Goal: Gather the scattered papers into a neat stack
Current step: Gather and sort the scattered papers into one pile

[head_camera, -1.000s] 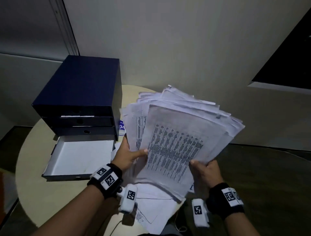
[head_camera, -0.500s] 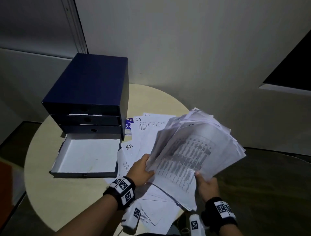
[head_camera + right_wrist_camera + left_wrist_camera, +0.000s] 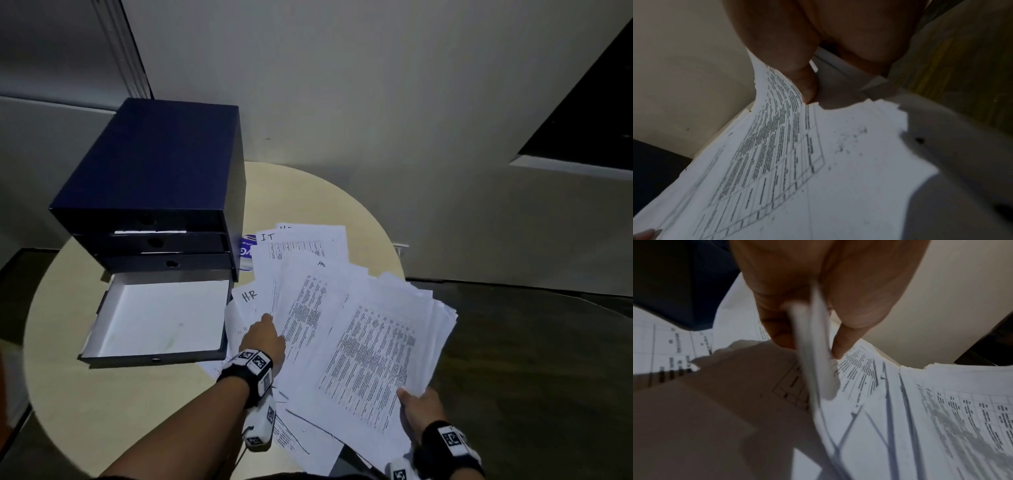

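A thick, fanned bundle of printed papers (image 3: 376, 349) lies low over the right side of the round table (image 3: 308, 192). My right hand (image 3: 419, 409) grips its near corner, thumb on top (image 3: 807, 91) of the bundle (image 3: 818, 162). At the bundle's left side, my left hand (image 3: 265, 337) pinches the edge of a few sheets (image 3: 816, 353) between thumb and fingers (image 3: 839, 347). Loose sheets marked "IT" (image 3: 301, 246) and "HR" (image 3: 250, 296) lie spread on the table beneath and behind. More sheets (image 3: 308, 442) hang over the near table edge.
A dark blue drawer unit (image 3: 154, 164) stands on the table's left, its bottom drawer (image 3: 157, 318) pulled out, white inside. A small blue-and-white packet (image 3: 247, 251) lies beside the unit. A wall stands close behind the table; dark floor lies to the right.
The bundle came down from in front of me to low over the table. My left hand slid from the bundle's face to the sheets' left edge.
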`<action>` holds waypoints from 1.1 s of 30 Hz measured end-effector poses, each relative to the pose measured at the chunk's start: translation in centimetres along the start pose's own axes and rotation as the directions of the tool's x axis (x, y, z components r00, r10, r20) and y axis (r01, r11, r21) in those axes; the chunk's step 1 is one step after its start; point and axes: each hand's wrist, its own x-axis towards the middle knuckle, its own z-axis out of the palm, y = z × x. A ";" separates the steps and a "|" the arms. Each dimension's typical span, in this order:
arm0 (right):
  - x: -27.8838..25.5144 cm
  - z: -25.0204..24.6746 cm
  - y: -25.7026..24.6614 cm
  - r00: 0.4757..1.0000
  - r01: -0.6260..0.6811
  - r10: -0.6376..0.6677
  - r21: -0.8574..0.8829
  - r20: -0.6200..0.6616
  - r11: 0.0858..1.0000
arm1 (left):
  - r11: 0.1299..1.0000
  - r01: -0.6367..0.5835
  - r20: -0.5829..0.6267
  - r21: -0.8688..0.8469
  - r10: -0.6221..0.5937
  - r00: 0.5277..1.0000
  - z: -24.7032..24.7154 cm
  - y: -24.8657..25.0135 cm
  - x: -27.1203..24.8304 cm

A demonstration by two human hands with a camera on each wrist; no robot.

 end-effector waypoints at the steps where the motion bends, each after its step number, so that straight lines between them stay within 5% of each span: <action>1: -0.1 0.2 -0.1 1.000 0.006 -0.006 -0.006 0.005 1.000 | 1.000 0.004 -0.012 -0.020 -0.005 1.000 0.0 0.2 0.0; 9: 0.2 0.6 -0.7 0.999 0.034 -0.032 -0.044 0.045 0.998 | 0.968 -0.071 -0.205 -0.242 0.021 0.979 -3.3 0.3 -1.6; 16: 1.4 1.4 -1.0 0.995 0.033 -0.025 -0.081 0.092 0.996 | 0.883 -0.239 -0.572 -0.405 -0.040 0.820 -11.8 1.5 -4.1; 20: 3.1 2.1 -0.5 0.984 0.054 -0.047 -0.037 0.174 0.998 | 0.716 -0.233 -0.448 -0.658 -0.123 0.886 -13.7 0.8 -3.2; 23: 4.8 2.8 0.2 0.967 0.086 -0.088 0.020 0.239 0.996 | 0.690 -0.207 -0.349 -0.694 -0.070 0.935 -12.4 0.2 -3.3; 28: 0.7 2.0 -3.3 0.949 0.121 -0.156 0.139 0.274 0.983 | 0.821 -0.076 -0.051 -0.567 0.057 0.997 -6.5 -1.8 -2.1; 33: 0.1 1.8 -3.3 0.929 -0.034 -0.052 0.224 0.366 0.974 | 0.957 -0.101 0.214 -0.273 0.162 0.963 -0.8 -2.8 -1.7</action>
